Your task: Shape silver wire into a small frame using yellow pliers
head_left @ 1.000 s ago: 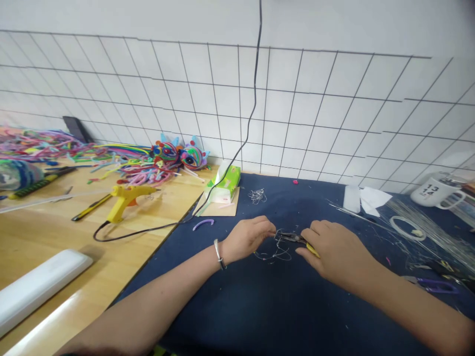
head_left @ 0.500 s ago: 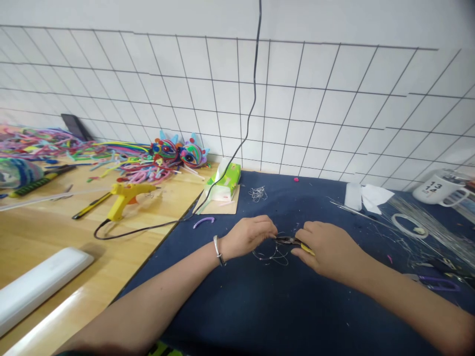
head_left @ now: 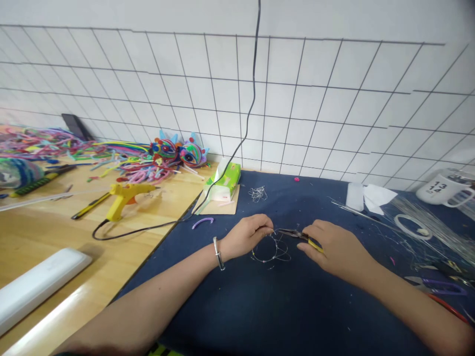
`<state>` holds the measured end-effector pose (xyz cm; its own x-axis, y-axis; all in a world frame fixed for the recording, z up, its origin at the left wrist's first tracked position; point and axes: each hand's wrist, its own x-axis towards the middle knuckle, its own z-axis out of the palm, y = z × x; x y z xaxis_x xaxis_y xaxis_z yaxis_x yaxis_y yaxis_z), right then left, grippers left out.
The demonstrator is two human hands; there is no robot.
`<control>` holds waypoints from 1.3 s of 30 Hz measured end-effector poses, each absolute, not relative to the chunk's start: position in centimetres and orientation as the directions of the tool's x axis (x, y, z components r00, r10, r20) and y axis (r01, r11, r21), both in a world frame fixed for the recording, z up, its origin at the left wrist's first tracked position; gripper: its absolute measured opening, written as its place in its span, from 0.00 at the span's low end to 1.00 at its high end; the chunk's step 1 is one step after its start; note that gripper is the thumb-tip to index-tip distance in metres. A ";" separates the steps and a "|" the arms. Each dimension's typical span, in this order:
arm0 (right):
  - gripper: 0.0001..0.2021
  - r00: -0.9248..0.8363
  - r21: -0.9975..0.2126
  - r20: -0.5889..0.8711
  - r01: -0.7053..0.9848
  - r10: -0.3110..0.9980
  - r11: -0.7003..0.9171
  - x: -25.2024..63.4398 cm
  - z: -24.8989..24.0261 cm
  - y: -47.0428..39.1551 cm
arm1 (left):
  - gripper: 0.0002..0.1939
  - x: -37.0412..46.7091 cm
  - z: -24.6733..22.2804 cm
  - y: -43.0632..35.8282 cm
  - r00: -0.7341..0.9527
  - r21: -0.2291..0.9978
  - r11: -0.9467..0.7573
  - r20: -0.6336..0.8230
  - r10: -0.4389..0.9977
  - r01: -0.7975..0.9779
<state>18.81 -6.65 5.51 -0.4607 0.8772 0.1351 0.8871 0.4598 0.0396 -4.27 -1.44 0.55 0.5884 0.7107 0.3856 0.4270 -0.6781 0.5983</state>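
Note:
My left hand [head_left: 249,236] pinches a thin wire ring [head_left: 264,260] at its upper edge, thumb and fingers pressed together. Small beads dot the ring, and fine wire loops stick out from its right side. My right hand [head_left: 331,245] is closed around the yellow handles of long-nosed pliers [head_left: 293,233]. Their dark jaws point left, close to the wire by my left fingertips. Whether the jaws grip the wire I cannot tell. A small tangle of silvery wire [head_left: 257,194] lies on the dark blue cloth [head_left: 282,306] beyond my hands.
Leftward on the wooden table are a yellow glue gun [head_left: 124,200], a box cutter [head_left: 91,206] and colourful pipe cleaners [head_left: 55,143]. A tissue pack [head_left: 228,180] stands behind my left hand. To the right lie straight wires [head_left: 432,222], purple-handled scissors [head_left: 443,287] and a white mug [head_left: 441,188].
My right hand and the pliers have shifted slightly right, away from my left fingertips. My left hand has moved a little left, and the beaded ring shows more clearly.

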 end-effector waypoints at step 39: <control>0.08 -0.570 0.175 0.137 0.819 0.810 0.547 17.5 0.1 -1.1 | 0.08 -5.4 0.7 1.1 0.643 0.757 -0.495 0.131 0.755 0.427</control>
<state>17.52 -1.12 0.09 -0.5700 0.8102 0.1368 0.8189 0.5467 0.1746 -5.39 1.08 0.75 0.6425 0.7550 0.1312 0.4271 -0.4950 0.7567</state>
